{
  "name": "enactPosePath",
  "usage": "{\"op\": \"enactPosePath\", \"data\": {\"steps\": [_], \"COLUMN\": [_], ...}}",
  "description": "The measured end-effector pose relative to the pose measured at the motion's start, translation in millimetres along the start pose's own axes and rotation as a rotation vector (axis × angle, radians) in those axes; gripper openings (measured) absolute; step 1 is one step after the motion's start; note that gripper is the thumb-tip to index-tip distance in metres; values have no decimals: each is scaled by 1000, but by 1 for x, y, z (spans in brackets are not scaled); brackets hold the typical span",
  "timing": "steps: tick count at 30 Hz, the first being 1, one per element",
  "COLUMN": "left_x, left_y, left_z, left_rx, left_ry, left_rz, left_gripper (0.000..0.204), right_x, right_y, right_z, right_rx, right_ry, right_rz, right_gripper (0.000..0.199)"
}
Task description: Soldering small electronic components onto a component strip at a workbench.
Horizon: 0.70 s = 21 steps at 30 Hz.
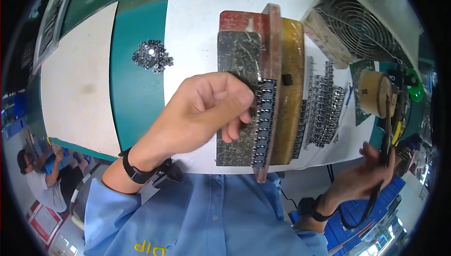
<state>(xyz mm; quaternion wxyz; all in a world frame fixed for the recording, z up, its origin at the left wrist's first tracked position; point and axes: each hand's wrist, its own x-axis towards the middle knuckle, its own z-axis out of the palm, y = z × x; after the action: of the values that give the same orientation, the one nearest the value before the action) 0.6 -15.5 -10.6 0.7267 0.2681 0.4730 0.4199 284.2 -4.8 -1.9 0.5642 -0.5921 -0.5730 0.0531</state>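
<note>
My left hand [202,110] is closed, thumb and forefinger pressed together at the left side of a row of small black-and-metal components [266,120]. Whatever lies between those fingertips is too small to make out. The row runs along the raised rail of a worn block fixture [292,68] with red, dark and amber parts. Off to the right, my right hand [364,176] grips a soldering iron [386,145], its black cable hanging down. The iron's metal end points up by a round tan spool-like piece [376,94]. Motion blurs this hand slightly.
A pile of small shiny metal parts [152,56] lies left on the green mat [136,101]. Several component strips [324,106] rest right of the fixture on white paper [197,2]. A grille-covered fan [359,28] stands at the back right. Another person [47,176] sits lower left.
</note>
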Motion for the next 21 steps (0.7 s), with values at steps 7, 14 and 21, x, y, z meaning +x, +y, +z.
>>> {"op": "enactPosePath", "data": {"steps": [7,14,21], "left_x": [-1,0,1], "left_y": [6,6,4], "left_z": [4,2,3], "left_rx": [25,5,-6], "left_ry": [6,8,20], "left_rz": [-62,-97,-98], "left_gripper": [14,12,8], "right_x": [-36,-44,-44], "right_y": [-43,-46,-52], "right_z": [8,15,18], "right_rx": [355,649,646], "right_ry": [-277,-584,-537], "right_rz": [-83,82,204], "right_gripper": [46,44,40]}}
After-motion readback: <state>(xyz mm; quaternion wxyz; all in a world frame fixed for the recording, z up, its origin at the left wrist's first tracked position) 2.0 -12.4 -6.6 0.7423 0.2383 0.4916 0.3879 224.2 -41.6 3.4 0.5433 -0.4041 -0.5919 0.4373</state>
